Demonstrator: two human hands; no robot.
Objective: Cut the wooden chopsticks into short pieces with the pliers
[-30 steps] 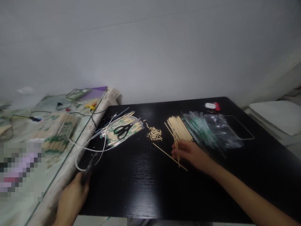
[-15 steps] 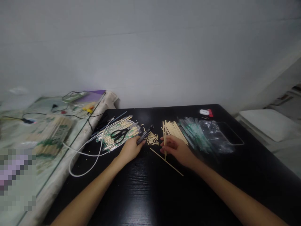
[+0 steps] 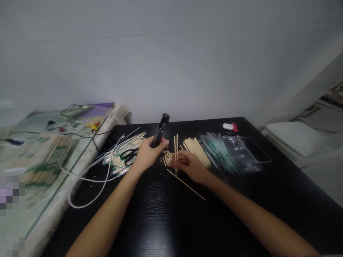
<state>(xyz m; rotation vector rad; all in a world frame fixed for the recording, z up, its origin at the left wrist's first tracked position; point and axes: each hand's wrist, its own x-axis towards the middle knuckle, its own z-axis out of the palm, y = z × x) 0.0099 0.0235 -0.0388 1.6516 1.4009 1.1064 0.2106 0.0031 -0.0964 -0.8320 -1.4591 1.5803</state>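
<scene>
Between the clamped right fingers (image 3: 181,157) sit two sticks (image 3: 177,145), left fingers (image 3: 162,145) closed around a black tool (image 3: 161,129).

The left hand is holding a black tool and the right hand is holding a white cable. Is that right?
Not quite: the right hand holds thin wooden sticks. The head view shows the white cable looped at the picture's left, away from that hand. The left hand does hold a black tool.

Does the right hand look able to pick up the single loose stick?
Probably yes: the loose stick lies close to the right hand, mostly uncovered, though that hand already holds two sticks.
</scene>
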